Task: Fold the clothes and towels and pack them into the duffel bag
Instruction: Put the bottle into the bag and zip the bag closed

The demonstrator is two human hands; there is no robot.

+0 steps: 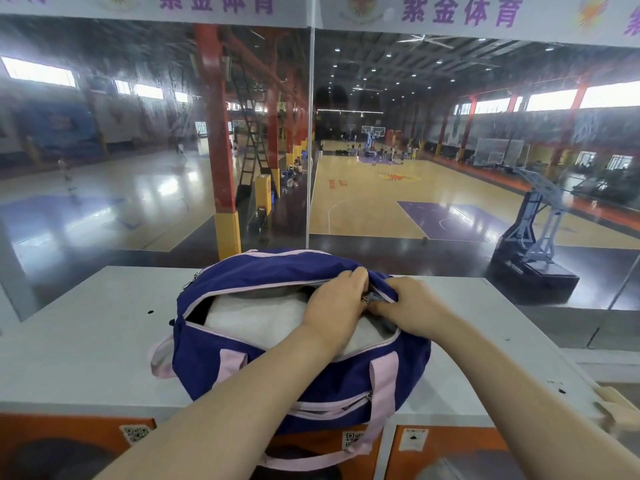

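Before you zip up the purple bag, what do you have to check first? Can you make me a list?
1. Bag sits steady on the grey top: ok.
2. White towel lies below the opening's edges: ok on the left; cannot tell under the hands.
3. Left hand grips the bag's fabric at the right end of the opening: ok.
4. Right hand has the zipper pull: cannot tell, the fingers hide most of it.
5. Zipper track free of cloth: cannot tell near the hands.
6. Everything packed: no loose clothes show on the grey top, ok.
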